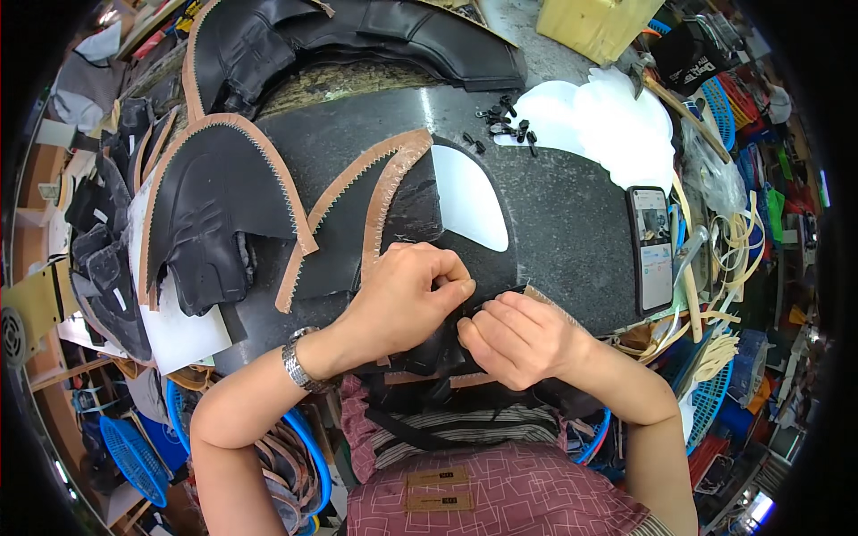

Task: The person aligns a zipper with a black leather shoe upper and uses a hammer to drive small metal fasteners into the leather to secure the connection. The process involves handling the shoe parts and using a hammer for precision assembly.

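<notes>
My left hand (407, 299) and my right hand (518, 338) meet at the near edge of a dark stone worktop (572, 223). Both pinch a black leather shoe-upper piece with tan zigzag trim (429, 357), fingertips pressed together at its edge. A metal watch sits on my left wrist. Just beyond my hands lies another black piece with tan serrated edging (375, 210) and a white curved insert (469, 201).
More black uppers with tan trim (214, 205) are stacked at the left and the back (357, 40). Small black clips (505, 121) and white cut shapes (617, 125) lie at the far right. A phone (652, 246), strips of tan strapping (715, 295) and blue baskets surround the bench.
</notes>
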{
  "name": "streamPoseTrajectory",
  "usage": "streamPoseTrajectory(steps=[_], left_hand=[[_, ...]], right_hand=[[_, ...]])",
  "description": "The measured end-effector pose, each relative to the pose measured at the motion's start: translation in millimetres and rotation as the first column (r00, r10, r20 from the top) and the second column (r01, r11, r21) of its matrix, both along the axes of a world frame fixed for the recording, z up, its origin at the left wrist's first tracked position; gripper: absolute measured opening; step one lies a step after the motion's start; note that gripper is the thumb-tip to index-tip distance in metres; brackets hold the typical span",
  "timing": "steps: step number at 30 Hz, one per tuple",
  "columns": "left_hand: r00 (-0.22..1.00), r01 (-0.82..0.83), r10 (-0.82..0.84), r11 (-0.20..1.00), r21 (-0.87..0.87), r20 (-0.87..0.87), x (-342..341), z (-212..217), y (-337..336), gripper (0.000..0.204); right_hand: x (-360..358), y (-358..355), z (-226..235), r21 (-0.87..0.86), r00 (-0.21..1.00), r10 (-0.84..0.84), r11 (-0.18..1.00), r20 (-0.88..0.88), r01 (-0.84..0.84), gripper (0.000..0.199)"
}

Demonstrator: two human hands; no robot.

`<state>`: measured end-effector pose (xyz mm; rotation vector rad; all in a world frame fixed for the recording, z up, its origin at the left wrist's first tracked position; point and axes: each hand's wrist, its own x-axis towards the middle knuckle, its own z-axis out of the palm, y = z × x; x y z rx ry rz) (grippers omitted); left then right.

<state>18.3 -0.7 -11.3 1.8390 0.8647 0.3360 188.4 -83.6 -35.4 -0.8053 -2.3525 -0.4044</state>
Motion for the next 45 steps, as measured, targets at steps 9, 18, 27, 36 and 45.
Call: streamPoseTrajectory(steps=[9, 18, 27, 36, 45], left_hand=[[0.997, 0.073, -0.076, 0.993, -0.089, -0.031, 0, 7, 9, 0.013], [0.993, 0.122, -0.119, 0.977, 0.177, -0.025, -5, -2, 6, 0.014], [0.976, 0.217, -0.212, 0.96, 0.177, -0.05, -7, -1, 11, 0.011], [0.987, 0.141, -0.153, 0.969, 0.201, 0.047, -8, -8, 2, 0.01], [0.982, 0.177, -0.186, 0.966, 0.19, 0.028, -9, -6, 5, 0.012]], right_hand=[[-4, -2, 5, 0.001, 0.99, -0.129, 0.992, 0.048, 0.129, 0.015], [-1, -2, 5, -0.019, 0.993, -0.109, 0.994, 0.04, 0.11, 0.019], [-2, -1, 4, -0.015, 0.996, -0.073, 0.997, 0.047, 0.074, 0.016], [-1, -4, 2, 0.007, 0.996, 0.049, 0.999, 0.069, -0.05, 0.018], [-1, -5, 3, 0.007, 0.999, 0.021, 1.0, 0.048, -0.021, 0.017]])
